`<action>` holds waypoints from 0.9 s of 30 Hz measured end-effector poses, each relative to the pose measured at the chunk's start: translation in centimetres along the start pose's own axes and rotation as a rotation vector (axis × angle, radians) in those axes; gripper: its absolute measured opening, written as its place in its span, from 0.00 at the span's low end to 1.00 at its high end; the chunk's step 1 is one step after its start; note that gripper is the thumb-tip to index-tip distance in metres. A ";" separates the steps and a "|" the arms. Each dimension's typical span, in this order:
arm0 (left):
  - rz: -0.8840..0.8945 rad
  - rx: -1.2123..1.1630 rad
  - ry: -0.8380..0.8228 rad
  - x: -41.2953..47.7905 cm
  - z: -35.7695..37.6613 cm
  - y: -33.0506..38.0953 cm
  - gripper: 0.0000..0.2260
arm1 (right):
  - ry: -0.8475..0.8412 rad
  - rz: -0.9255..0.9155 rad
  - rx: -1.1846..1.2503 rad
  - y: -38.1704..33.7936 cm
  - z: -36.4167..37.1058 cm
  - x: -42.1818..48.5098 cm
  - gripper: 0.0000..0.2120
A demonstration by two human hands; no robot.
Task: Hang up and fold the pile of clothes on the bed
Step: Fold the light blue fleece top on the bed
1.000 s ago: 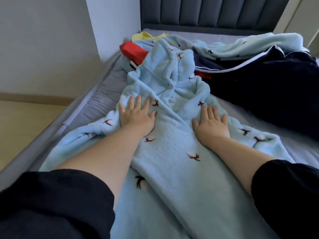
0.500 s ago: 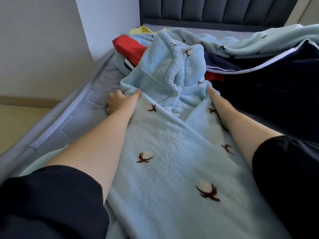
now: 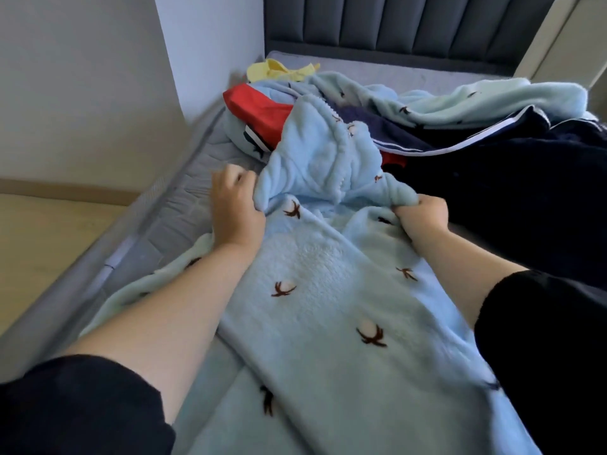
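Bed (image 3: pixel 184 205) under the headboard (image 3: pixel 394 24) | your left hand (image 3: pixel 235 211) and right hand (image 3: pixel 423 215) each clamp a bunched upper corner of the blue fleece robe (image 3: pixel 328 290), likely to fold it | the pile (image 3: pixel 460 103) sits nearer the headboard.

2 bare strips of mattress (image 3: pixel 184 205) are lying open: 1 along the left edge, reaching the wall (image 3: pixel 82 93) at its far end, 1 far off just before the headboard (image 3: pixel 410 24). The blue fleece garment (image 3: pixel 328 290) is covering the near middle. The heaped pile of clothes (image 3: pixel 361 103) is blocking the far middle, and a navy garment (image 3: pixel 525 198) is filling the right side.
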State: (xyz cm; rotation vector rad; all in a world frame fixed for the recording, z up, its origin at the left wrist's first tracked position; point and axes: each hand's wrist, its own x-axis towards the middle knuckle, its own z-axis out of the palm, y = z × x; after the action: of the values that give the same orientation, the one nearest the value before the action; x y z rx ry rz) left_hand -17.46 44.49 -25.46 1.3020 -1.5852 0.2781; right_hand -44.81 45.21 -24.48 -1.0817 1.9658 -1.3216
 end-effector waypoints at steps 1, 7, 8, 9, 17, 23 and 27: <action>0.076 0.000 0.024 -0.7 -1.1 0.2 0.09 | 0.062 -0.091 -0.066 -0.4 -0.6 -0.9 0.08; 0.143 0.077 -0.075 -5.9 -7.4 -0.5 0.06 | 0.101 -0.454 -0.410 1.7 -5.5 -7.3 0.07; 0.148 0.088 -0.126 -6.7 -8.0 -0.6 0.07 | 0.065 -0.446 -0.443 2.6 -5.9 -8.1 0.10; 0.146 0.106 -0.177 -7.3 -8.6 -0.4 0.09 | 0.028 -0.415 -0.466 3.2 -6.4 -8.9 0.12; -0.469 -0.039 -0.112 -8.8 -11.7 3.7 0.14 | -0.032 -0.233 -0.154 1.7 -8.2 -14.2 0.17; -0.891 -0.380 -0.607 -8.5 -12.6 7.9 0.20 | -0.305 0.262 0.069 1.2 -9.0 -18.1 0.23; -1.177 -0.724 -0.689 -9.0 -12.9 10.3 0.24 | -0.457 0.378 0.026 1.5 -8.4 -19.8 0.17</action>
State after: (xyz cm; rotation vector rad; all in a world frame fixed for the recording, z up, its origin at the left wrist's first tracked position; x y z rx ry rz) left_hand -19.87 62.92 -22.70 1.5349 -0.9637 -1.4489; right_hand -41.21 66.38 -22.76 -0.8508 1.6930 -0.8114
